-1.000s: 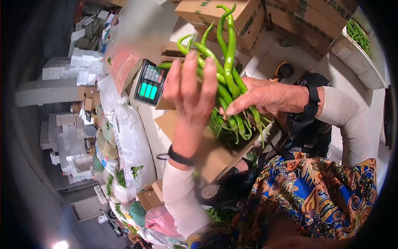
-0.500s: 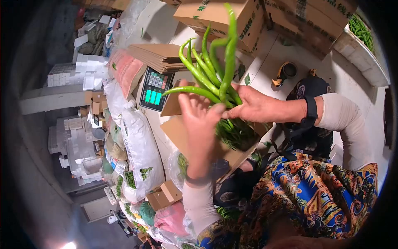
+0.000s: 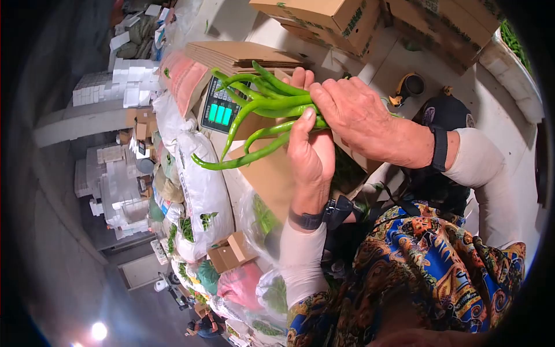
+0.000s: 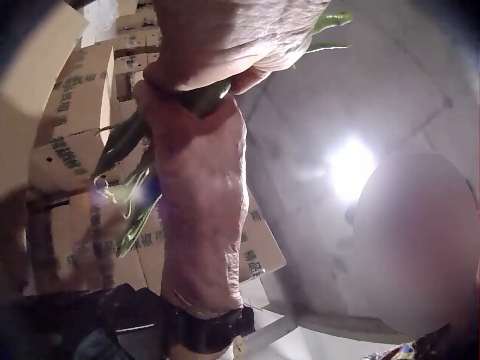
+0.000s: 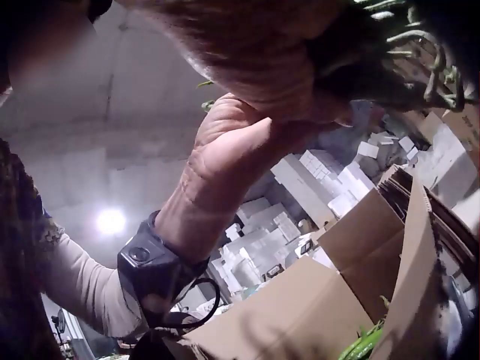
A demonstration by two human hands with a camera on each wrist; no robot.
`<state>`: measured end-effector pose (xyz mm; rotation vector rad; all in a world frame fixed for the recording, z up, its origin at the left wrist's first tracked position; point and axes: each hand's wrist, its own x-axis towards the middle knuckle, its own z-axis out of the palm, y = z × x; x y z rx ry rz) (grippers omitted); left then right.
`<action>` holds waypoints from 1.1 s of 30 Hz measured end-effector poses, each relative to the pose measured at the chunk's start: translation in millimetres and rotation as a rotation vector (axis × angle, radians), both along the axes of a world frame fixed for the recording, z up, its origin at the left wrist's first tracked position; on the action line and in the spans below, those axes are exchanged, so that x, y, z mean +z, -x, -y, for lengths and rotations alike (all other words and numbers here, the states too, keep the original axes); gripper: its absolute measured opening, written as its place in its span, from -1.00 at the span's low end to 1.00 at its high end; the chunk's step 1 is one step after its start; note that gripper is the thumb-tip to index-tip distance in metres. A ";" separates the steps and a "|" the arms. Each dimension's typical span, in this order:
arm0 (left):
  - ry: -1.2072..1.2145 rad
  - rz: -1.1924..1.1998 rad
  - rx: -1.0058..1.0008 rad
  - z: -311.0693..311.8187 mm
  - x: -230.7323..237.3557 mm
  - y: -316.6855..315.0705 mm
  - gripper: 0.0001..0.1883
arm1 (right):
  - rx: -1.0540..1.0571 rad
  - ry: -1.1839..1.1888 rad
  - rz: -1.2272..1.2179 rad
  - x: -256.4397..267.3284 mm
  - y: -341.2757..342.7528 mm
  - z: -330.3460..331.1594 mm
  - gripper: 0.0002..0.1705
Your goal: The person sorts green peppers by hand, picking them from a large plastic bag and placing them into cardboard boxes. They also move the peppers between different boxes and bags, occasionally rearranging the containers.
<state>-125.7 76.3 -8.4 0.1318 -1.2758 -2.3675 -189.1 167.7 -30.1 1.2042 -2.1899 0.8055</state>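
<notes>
Both hands hold a bunch of long green chili peppers (image 3: 269, 107) above an open cardboard box (image 3: 266, 182), and their curved ends fan out to the left. My right hand (image 3: 367, 118) grips the bunch from above, knuckles up. From the near side my left hand (image 3: 312, 153) pinches it, its thumb lying across the peppers and its palm turned upward. In the left wrist view, pepper ends (image 4: 135, 184) poke out beside the hands. More green peppers (image 5: 364, 343) lie inside the box in the right wrist view.
A scale (image 3: 218, 115) with lit green digits stands beyond the box, near flat stacked cardboard (image 3: 243, 52). Printed cartons (image 3: 358, 29) are at the back. A tape dispenser (image 3: 409, 85) sits on the floor to the right. White sacks (image 3: 199, 196) line the left.
The pepper bunch has swung from pointing up to pointing left. My left hand moved from the bunch's left side to beneath it, and my right hand turned over on top.
</notes>
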 end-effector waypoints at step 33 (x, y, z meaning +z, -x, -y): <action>0.113 0.079 -0.187 5.2 -11.6 -4.0 -0.37 | -0.051 0.047 -0.105 3.9 14.7 -4.2 -0.34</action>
